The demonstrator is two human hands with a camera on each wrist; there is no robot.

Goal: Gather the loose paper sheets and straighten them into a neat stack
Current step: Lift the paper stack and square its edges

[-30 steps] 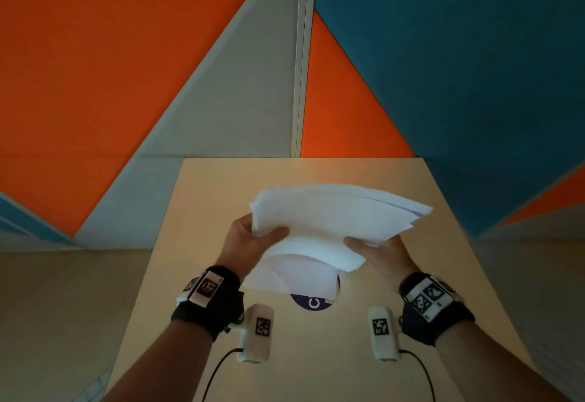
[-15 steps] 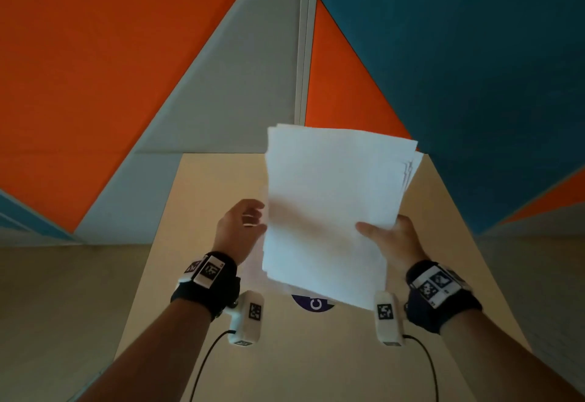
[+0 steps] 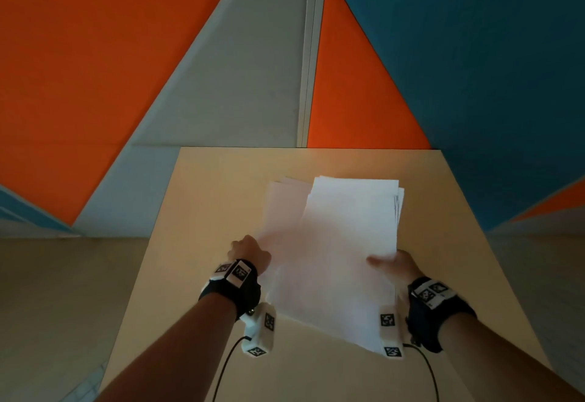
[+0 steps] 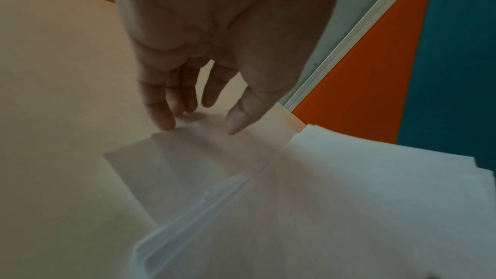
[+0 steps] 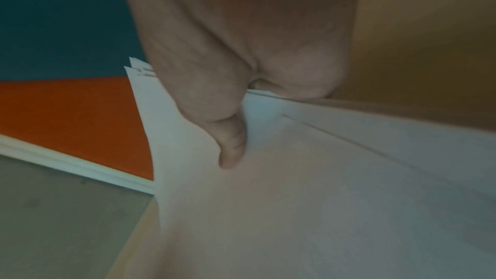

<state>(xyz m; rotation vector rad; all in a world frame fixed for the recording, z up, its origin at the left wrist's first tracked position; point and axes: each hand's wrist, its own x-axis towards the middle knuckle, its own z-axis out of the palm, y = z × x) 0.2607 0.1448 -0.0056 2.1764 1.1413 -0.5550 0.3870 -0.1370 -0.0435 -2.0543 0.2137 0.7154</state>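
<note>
Head view: the right hand (image 3: 397, 267) pinches the paper sheets (image 3: 342, 253) over the table (image 3: 202, 211). The left hand (image 3: 250, 251), fingers loose, touches their left edge.

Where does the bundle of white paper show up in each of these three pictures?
Head: paper bundle in the centre, above the table.
Left wrist: lower right, beside the left hand.
Right wrist: lower centre and right, under the right hand's thumb.
Shared landmark: the orange wall panel.
</note>
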